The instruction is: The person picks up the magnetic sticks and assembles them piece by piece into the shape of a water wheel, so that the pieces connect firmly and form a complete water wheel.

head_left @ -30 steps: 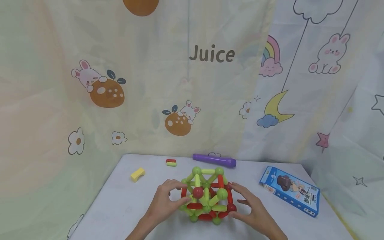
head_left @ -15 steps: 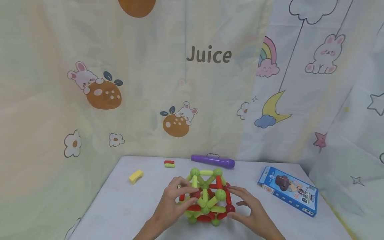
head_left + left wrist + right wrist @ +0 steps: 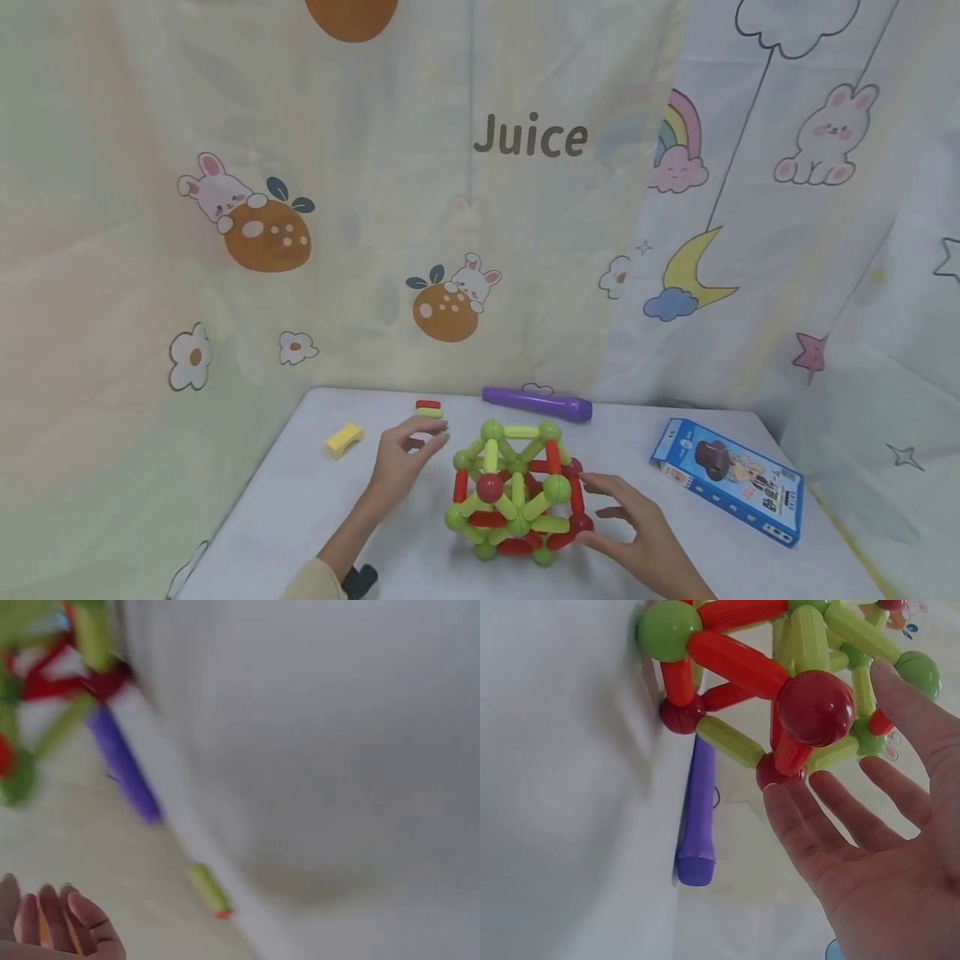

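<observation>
A cage-like magnetic ball-and-rod model [image 3: 519,523] of green and red pieces stands on the white table. My left hand [image 3: 397,462] is off its left side, fingers loosely bent and holding nothing. Just beyond those fingers lie a red rod [image 3: 428,404] and a light-green rod [image 3: 429,413], side by side. My right hand [image 3: 637,533] stays along the model's right side, thumb and fingers spread near its red balls. Seen from the right wrist, the fingertips meet a lower red ball [image 3: 778,769], and the thumb lies by a green ball [image 3: 919,673].
A purple microphone-shaped stick [image 3: 536,403] lies along the back edge of the table. Left of the rods sits a yellow arched block [image 3: 345,439]. A blue printed box [image 3: 731,479] rests at the right. Patterned cloth [image 3: 360,317] hangs behind the table.
My left hand, which had pinched the model's front-left red ball half a second ago, has come off it and moved left and back. My right hand has stayed by the model's right side.
</observation>
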`<action>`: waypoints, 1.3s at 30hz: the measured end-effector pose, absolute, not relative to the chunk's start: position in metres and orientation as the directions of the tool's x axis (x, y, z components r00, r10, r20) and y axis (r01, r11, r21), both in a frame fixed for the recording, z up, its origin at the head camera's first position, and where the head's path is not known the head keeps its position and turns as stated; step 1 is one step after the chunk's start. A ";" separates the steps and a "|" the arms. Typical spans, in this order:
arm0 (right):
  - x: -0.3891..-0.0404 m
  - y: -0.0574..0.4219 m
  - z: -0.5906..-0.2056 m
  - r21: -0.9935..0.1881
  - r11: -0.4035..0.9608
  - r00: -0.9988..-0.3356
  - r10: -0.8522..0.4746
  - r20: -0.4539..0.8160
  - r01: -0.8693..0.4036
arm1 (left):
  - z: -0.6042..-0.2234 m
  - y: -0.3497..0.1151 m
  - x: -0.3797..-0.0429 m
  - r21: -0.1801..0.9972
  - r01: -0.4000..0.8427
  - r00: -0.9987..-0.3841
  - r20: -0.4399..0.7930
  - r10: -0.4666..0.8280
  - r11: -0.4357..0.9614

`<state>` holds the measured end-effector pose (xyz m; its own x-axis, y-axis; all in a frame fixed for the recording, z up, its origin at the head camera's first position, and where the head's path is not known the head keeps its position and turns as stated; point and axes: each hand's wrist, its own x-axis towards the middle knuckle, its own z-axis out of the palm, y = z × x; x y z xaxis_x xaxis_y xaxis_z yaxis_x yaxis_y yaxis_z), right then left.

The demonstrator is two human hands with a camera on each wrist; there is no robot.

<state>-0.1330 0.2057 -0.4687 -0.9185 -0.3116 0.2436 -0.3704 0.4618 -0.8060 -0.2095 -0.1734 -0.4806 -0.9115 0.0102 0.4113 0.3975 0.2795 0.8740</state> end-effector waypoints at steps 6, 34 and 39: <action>-0.130 0.206 -0.478 -0.835 0.428 -0.922 -0.321 0.216 -0.345 | -0.514 -0.208 -0.278 0.900 0.137 -0.946 0.243 -0.216 0.415; -0.123 0.184 -0.471 -0.719 0.537 -0.887 -0.139 0.441 -0.442 | -0.514 -0.213 -0.276 0.581 0.178 -0.961 0.276 0.014 0.794; -0.126 0.185 -0.471 -0.723 0.550 -0.890 -0.089 0.447 -0.418 | -0.482 -0.195 -0.233 0.691 0.257 -0.944 0.330 0.022 0.676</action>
<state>-0.1258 0.1854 -0.4713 -0.8901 -0.0886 0.4471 -0.4180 0.5497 -0.7233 -0.2335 -0.1952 -0.4817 -0.9438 0.0221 0.3297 0.2571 0.6760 0.6906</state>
